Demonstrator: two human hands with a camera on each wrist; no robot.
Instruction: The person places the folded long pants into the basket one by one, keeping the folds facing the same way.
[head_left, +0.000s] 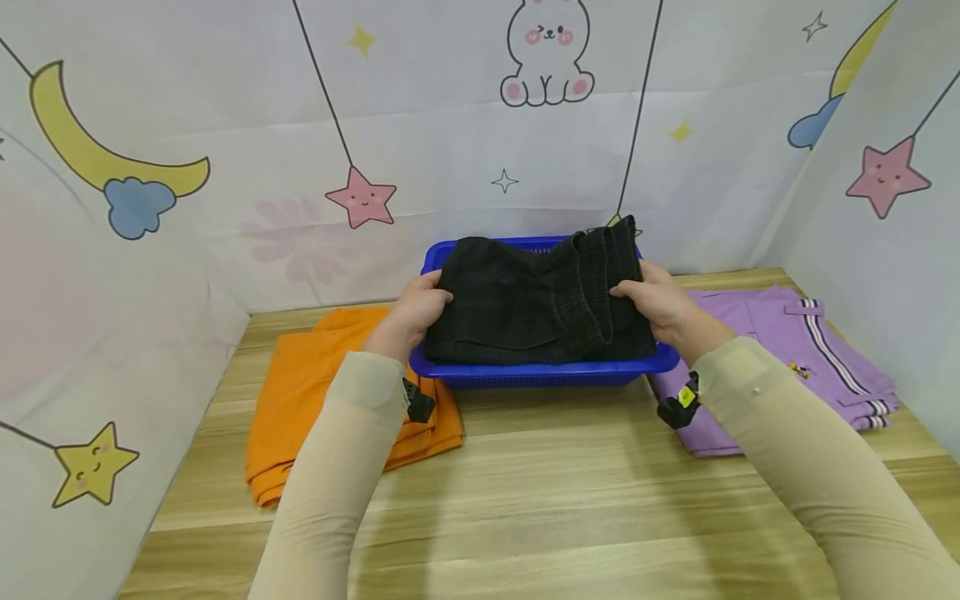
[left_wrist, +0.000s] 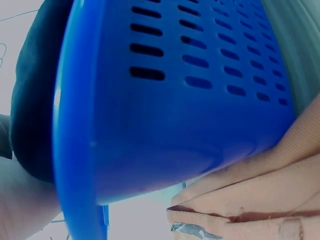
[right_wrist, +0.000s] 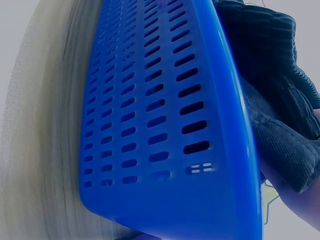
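Note:
Folded black pants [head_left: 510, 300] with a gathered elastic waistband lie across the top of a blue plastic basket [head_left: 540, 375]. My left hand [head_left: 412, 308] grips their left end, thumb on top. At the waistband end my right hand [head_left: 663, 304] pinches the cloth, its thumb on top and the other fingers hidden beneath. In the left wrist view the slotted basket wall [left_wrist: 150, 125] fills the middle, with the dark cloth [left_wrist: 35, 100] over the rim. From the right wrist the black pants [right_wrist: 285, 140] show just beyond the basket rim [right_wrist: 235, 125].
Folded orange pants [head_left: 300, 400] lie on the wooden table [head_left: 525, 500] left of the basket, partly under my left forearm. Folded lavender pants [head_left: 795, 350] with striped trim lie on the right. A printed white curtain [head_left: 450, 125] stands behind the basket and along both sides.

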